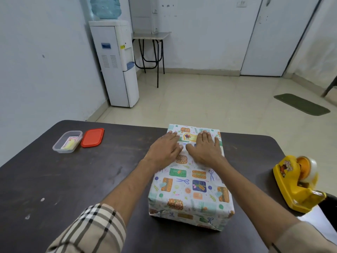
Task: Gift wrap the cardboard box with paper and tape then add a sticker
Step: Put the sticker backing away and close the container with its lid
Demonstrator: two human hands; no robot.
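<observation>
So the wrapped box (189,181) is sitting on the dark table (87,179), a bit right of the middle, fully covered in that white paper with the little presents and scissors printed on it. It's a long-ish box and the long side runs straight away from the person, near short end facing them with the folded flaps showing, far end almost at the table's back edge. Both hands are flat on the top face, up at the far half. The left hand (165,149) and right hand (206,149) lie palm down side by side, fingers straight and pretty much together, nothing curled or pinched, thumbs aimed at each other and nearly meeting in the middle. The sticker (190,137), a yellow-ish label, sits right between the two sets of fingers, lying crosswise to the box, so its long side goes left-right. Left fingertips (172,136) are at its left end, and the right fingers (205,136) sit just at its right end. Off to the right there's a yellow tape dispenser (299,185), well apart from the box. Far left is a clear plastic tub (63,146) with a red lid (92,137) lying just beside it.
</observation>
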